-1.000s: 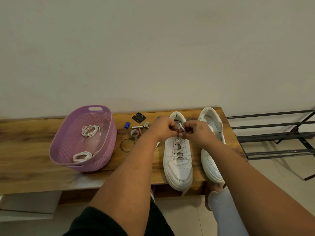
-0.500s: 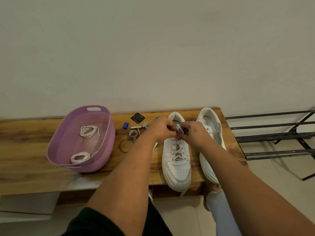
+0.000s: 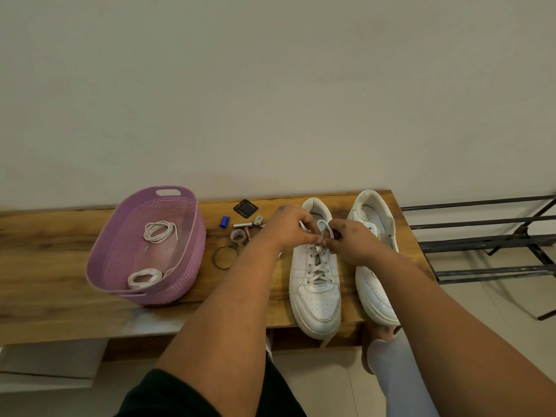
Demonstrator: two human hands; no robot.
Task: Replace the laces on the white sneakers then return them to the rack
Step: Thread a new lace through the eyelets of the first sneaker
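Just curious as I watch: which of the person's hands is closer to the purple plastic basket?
Left. The left hand works the lace at the laced white sneaker, just right of the purple plastic basket; the right hand sits beyond it, farther right.

Two white sneakers stand side by side on the bench, toes forward; the left one is laced.

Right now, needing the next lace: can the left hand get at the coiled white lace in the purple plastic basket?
Probably yes: the coiled white lace lies uncovered in the open-topped purple plastic basket, but the left hand grips a lace.
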